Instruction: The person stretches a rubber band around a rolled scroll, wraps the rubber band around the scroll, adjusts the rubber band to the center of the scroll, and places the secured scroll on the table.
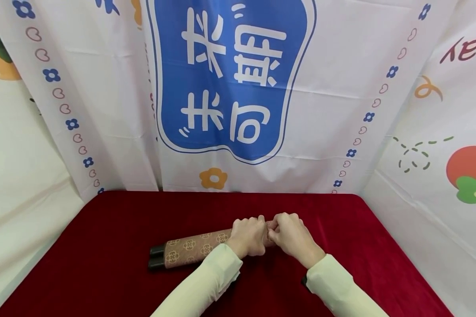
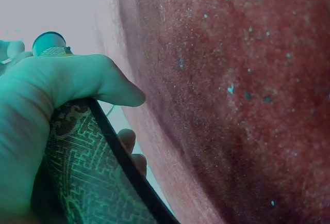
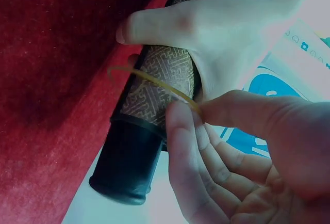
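Left hand (image 1: 247,236) grips a patterned scroll (image 1: 198,248); right hand (image 1: 295,235) pinches a yellow band (image 3: 161,83) across it.

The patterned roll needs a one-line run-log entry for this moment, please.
left grip: holds patterned roll | right grip: pinches yellow band | band: crosses roll near black end | red cloth: beneath

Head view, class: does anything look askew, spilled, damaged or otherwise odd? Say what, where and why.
Yes: the white lettering on the blue panel of the backdrop lies on its side, as if hung sideways. On the red tabletop, around the patterned roll, no spill or damage shows.
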The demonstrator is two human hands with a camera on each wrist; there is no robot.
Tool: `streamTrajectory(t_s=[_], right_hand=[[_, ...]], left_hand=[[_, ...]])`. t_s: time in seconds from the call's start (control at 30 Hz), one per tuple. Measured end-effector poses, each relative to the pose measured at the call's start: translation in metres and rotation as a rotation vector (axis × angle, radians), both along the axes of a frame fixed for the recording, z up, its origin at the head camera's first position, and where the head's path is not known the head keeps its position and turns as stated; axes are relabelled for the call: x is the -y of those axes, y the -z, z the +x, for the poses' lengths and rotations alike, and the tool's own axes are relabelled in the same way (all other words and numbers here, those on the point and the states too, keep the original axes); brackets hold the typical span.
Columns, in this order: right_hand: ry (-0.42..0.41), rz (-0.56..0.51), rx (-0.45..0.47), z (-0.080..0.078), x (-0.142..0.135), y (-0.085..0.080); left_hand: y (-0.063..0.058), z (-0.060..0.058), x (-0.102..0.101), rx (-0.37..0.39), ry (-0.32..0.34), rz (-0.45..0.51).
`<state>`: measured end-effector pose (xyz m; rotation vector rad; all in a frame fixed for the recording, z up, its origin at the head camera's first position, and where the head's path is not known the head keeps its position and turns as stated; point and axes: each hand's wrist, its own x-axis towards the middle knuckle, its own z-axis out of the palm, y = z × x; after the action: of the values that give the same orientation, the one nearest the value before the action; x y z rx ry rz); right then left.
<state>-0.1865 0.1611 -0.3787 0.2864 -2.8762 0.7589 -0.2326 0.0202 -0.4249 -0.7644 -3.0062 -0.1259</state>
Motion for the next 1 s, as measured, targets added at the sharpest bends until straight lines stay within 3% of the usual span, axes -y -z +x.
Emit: streamTrajectory(t_s=[0.43, 0.77, 1.0], right_hand=[[0.043, 0.002, -0.022, -0.005, -0.002, -0.008], [-0.005, -0.208, -0.014, -0.003, -0.006, -0.024], [0.015, -0.278, 0.0, -0.002, -0.007, -0.034]], left_hand=[[0.003, 0.002, -0.005, 0.024, -0.002, -0.029], [0.006, -0.002, -0.003, 0.051, 0.002, -0.005], [0.006, -0.004, -0.005, 0.029, 0.003, 0.056]])
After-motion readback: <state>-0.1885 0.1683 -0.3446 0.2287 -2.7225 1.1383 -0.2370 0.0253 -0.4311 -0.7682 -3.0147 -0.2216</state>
